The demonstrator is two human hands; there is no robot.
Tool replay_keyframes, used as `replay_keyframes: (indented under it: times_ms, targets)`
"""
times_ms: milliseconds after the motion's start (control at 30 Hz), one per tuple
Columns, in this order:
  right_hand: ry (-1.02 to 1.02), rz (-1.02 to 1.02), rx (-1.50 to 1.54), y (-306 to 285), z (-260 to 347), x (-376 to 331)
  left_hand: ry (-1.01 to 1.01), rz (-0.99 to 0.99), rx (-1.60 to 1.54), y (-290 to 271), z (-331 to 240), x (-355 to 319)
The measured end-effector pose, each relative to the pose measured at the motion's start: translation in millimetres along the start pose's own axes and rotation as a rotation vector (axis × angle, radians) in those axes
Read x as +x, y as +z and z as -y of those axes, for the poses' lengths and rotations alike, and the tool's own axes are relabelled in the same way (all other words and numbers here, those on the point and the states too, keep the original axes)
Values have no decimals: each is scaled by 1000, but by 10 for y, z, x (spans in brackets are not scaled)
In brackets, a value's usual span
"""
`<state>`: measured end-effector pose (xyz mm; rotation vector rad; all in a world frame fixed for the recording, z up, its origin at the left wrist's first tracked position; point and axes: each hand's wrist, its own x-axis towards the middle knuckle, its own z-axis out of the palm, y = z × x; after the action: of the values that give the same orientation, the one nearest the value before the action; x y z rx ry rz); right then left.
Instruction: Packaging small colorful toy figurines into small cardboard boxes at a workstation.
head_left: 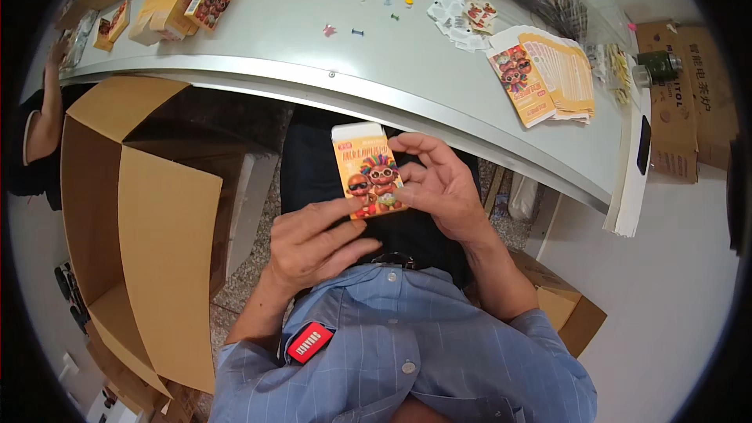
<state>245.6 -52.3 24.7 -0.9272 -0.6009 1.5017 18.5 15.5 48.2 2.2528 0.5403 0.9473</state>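
Small carton [368,170]: printed paperboard, slight sheen, smooth faces, white top flap. Flat stack of unfolded cartons [544,72] on the table: same printed card, thin. Table top [290,23]: smooth, pale, semi-gloss laminate look; front edge [235,68] is a bright metal-looking strip. Big open box [145,211] at left: raw brown corrugated cardboard, matt. Shirt [407,345]: light blue woven cloth, fine check, plastic buttons. Clip-on red tag [309,342]: glossy plastic. Floor under the table: speckled, rough-looking stone or terrazzo.
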Motion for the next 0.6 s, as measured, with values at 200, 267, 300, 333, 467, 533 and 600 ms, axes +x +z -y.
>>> replay_keyframes:
  times_ms: [200, 267, 300, 333, 467, 533, 600]
  targets:
    - [-447, 80, -471, 122, 194, 156, -651, -369, -693, 164, 56, 231]
    - [-508, 55, -535, 61, 332, 231, -708, -276, -847, 142, 110, 512]
    - [-611, 80, -776, 34, 500, 297, -694, -278, -849, 161, 191, 615]
    - [-712, 104, -1019, 5, 668, 373, -678, -199, -837, 177, 288, 705]
    - [-941, -219, -1260, -338, 1399, 893, -515, -65, -500, 291, 588, 1193]
    - [-932, -361, -1229, -478, 1868, 1320, -429, -52, -448, 439, 794, 1377]
    - [-937, -343, -1271, -670, 2262, 1845, -402, -55, -557, 626, 995, 1469]
